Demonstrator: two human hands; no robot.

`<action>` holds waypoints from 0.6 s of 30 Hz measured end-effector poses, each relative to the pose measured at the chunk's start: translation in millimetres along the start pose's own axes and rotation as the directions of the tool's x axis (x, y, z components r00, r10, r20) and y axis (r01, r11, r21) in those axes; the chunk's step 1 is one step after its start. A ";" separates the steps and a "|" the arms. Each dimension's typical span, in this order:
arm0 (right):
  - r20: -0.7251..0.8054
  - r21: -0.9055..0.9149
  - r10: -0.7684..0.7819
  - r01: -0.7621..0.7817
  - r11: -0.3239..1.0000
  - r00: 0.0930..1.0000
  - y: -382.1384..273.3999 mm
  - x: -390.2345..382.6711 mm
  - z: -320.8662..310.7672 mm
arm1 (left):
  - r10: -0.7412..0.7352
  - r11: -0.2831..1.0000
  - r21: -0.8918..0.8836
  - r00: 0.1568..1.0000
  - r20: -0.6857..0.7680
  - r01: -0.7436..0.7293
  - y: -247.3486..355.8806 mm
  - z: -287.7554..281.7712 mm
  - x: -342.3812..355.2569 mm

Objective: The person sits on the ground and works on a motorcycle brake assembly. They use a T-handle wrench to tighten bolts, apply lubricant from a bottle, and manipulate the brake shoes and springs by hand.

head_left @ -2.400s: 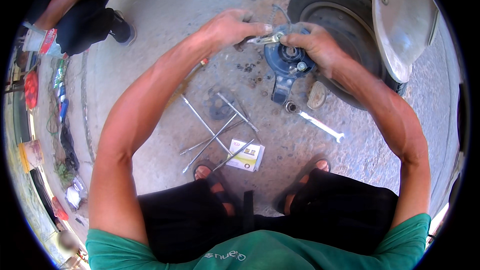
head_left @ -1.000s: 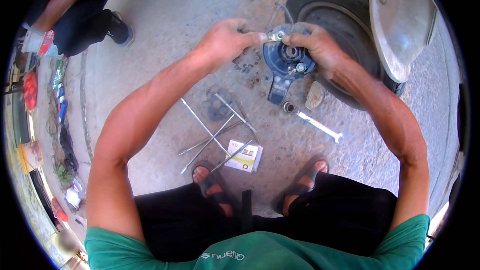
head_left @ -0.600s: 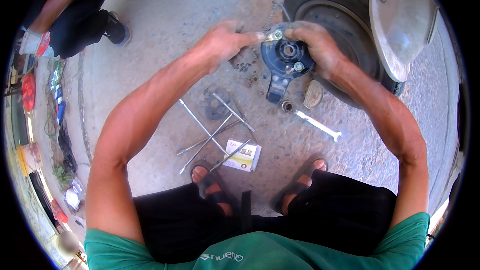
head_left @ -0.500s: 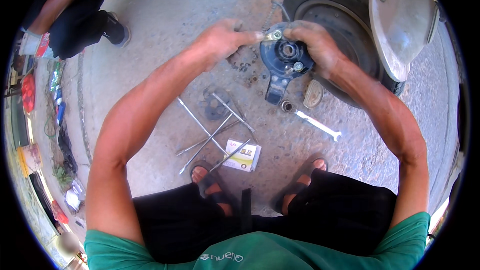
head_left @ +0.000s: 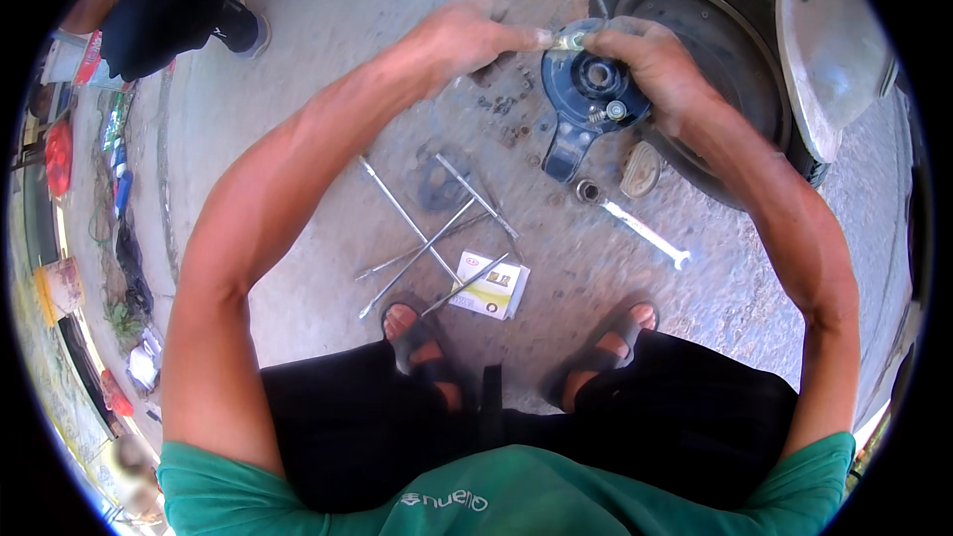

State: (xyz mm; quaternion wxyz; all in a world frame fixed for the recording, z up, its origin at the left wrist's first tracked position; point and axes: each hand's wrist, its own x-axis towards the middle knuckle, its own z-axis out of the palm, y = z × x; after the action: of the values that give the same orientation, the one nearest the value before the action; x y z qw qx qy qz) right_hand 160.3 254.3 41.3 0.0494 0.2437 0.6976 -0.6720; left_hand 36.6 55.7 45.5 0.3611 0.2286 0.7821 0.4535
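A dark, round metal brake part [head_left: 571, 89] with a raised central ring, a bolt with a spring and an arm reaching downward stands beside the wheel. My right hand [head_left: 660, 65] grips its upper right edge, thumb on top. My left hand [head_left: 467, 38] comes in from the left; one extended digit touches the small shiny metal fitting [head_left: 568, 42] at the part's top, facing my right thumb. The left hand's other fingers are curled and partly hidden. A combination wrench [head_left: 645, 230] lies on the ground below, its ring end close to the arm.
A cross-shaped lug wrench [head_left: 429, 238] lies before my left foot, partly over a small white and yellow box [head_left: 493, 285]. The tyred wheel [head_left: 710, 50] and a pale metal panel [head_left: 829, 50] stand at right. Another person's shoe [head_left: 243, 25] is at upper left.
My view has shifted, so the ground and vehicle appear farther right and higher. Both hands stay at the brake part's top, with little change in their hold.
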 end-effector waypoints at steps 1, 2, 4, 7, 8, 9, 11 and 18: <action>-0.004 0.000 -0.001 0.001 1.000 1.000 -0.2 0.4 0.8 | 0.012 1.000 -0.006 1.000 0.000 -0.012 -0.7 0.6 0.1; -0.010 -0.002 0.000 0.000 1.000 1.000 -0.9 0.0 1.0 | 0.026 1.000 -0.014 1.000 0.001 -0.025 -1.4 1.7 0.0; -0.009 -0.003 0.000 0.000 1.000 1.000 -1.2 -0.5 1.2 | 0.030 1.000 -0.002 1.000 -0.006 -0.030 -2.0 3.3 -1.1; 0.007 0.006 0.004 -0.004 1.000 1.000 -2.3 -0.1 1.8 | 0.033 0.999 0.027 0.999 -0.013 -0.033 -4.4 4.6 -3.7; 0.005 0.013 0.011 -0.011 1.000 1.000 -3.3 -0.9 2.6 | 0.035 0.999 0.038 0.999 -0.015 -0.034 -5.3 3.9 -4.2; 0.003 0.019 0.018 -0.018 1.000 1.000 -4.3 -1.8 3.4 | 0.039 0.998 0.043 0.999 -0.003 -0.039 -7.4 2.5 -3.6; -0.003 0.030 0.038 -0.038 0.999 0.999 -6.7 -4.1 4.2 | 0.047 0.998 0.050 0.999 0.021 -0.048 -8.9 -1.0 -3.9; 0.027 0.041 0.099 -0.100 0.994 0.995 -15.9 -10.1 3.3 | 0.034 0.999 0.022 0.986 -0.164 -0.030 -42.2 -26.7 19.0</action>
State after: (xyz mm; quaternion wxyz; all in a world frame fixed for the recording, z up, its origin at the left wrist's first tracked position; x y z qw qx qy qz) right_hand 161.8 248.7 59.6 0.0863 0.2707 0.6697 -0.6861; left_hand 2.6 33.7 10.6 0.2857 0.2064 0.8098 0.4690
